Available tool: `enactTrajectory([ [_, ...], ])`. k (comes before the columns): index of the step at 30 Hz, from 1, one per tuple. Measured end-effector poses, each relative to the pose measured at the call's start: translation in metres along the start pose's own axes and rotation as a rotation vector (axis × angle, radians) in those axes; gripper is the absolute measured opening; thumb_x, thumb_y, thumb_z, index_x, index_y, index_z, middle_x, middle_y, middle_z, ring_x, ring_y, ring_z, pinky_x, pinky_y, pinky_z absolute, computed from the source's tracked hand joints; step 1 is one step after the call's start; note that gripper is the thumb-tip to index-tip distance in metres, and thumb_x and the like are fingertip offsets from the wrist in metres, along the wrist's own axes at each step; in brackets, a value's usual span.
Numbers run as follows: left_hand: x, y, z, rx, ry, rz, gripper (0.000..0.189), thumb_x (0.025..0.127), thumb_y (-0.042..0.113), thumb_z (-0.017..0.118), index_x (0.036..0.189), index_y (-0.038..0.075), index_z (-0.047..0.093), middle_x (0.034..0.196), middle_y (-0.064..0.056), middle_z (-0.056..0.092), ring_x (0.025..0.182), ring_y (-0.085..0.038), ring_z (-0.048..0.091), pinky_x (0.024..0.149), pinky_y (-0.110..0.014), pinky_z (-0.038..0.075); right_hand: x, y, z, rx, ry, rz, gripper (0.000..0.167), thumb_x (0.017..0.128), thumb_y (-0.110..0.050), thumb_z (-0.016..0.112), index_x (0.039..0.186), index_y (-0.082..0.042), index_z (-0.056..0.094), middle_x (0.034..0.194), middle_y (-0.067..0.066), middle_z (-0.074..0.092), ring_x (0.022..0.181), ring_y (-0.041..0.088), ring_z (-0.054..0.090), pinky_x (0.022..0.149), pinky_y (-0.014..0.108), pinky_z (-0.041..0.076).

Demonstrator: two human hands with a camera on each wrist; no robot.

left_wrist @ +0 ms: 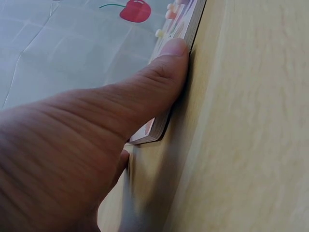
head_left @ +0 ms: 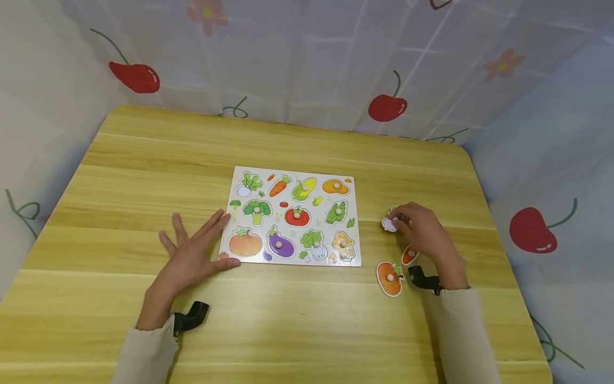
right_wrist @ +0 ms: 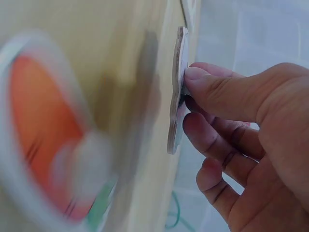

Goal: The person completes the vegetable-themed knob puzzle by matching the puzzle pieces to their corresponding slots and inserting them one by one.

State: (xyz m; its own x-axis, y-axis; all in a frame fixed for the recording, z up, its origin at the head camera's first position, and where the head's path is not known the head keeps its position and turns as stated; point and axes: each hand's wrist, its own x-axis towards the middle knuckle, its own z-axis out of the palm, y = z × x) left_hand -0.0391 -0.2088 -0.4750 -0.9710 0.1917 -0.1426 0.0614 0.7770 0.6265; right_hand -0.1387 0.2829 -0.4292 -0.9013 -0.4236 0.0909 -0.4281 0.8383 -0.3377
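On the table lies a wooden vegetable puzzle board (head_left: 317, 221). My left hand (head_left: 189, 266), fingers spread and fairly straight, rests at its lower left corner; the thumb lies on the board's near edge (left_wrist: 155, 129) in the left wrist view. Right of the board, my right hand (head_left: 428, 234) pinches the turnip piece (head_left: 388, 225) between thumb and fingers. In the right wrist view this piece (right_wrist: 175, 96) stands edge-on, apart from the table, its knob mostly hidden by the fingertips. Below that hand are a carrot piece (head_left: 410, 255), partly covered, and a pumpkin piece (head_left: 389, 279).
Knobbed pieces such as the eggplant (head_left: 286, 248) and tomato (head_left: 303, 218) sit in the board. Its turnip, carrot and pumpkin pictures show no knobs. A cherry-print curtain (head_left: 307, 64) hangs behind the wooden table (head_left: 297, 330). Black wrist cameras (head_left: 192, 316) are on both wrists.
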Motion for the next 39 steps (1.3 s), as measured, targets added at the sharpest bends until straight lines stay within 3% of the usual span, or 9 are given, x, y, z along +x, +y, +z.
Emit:
enactTrajectory([
  [16,-0.002,-0.002,0.0,-0.003,0.006,-0.005,0.101,0.08,0.062,0.074,0.161,0.026,0.023,0.169,0.002,0.015,0.132,-0.053,-0.045,0.093,-0.076,-0.032,0.057,-0.052,0.016,0.057,-0.125,0.006,0.013,0.098,-0.014,0.065,0.107,-0.007,0.071,0.102,0.008,0.065,0.085,0.024,0.057,0.076,0.037,0.048],
  [39,0.0,-0.001,0.001,-0.01,-0.002,-0.008,0.101,0.08,0.059,0.076,0.161,0.026,0.024,0.169,0.002,0.015,0.132,-0.052,-0.046,0.094,-0.077,-0.032,0.115,-0.106,0.053,0.096,-0.174,-0.053,0.011,0.099,-0.015,0.064,0.105,-0.011,0.071,0.102,0.007,0.065,0.087,0.022,0.057,0.077,0.035,0.049],
])
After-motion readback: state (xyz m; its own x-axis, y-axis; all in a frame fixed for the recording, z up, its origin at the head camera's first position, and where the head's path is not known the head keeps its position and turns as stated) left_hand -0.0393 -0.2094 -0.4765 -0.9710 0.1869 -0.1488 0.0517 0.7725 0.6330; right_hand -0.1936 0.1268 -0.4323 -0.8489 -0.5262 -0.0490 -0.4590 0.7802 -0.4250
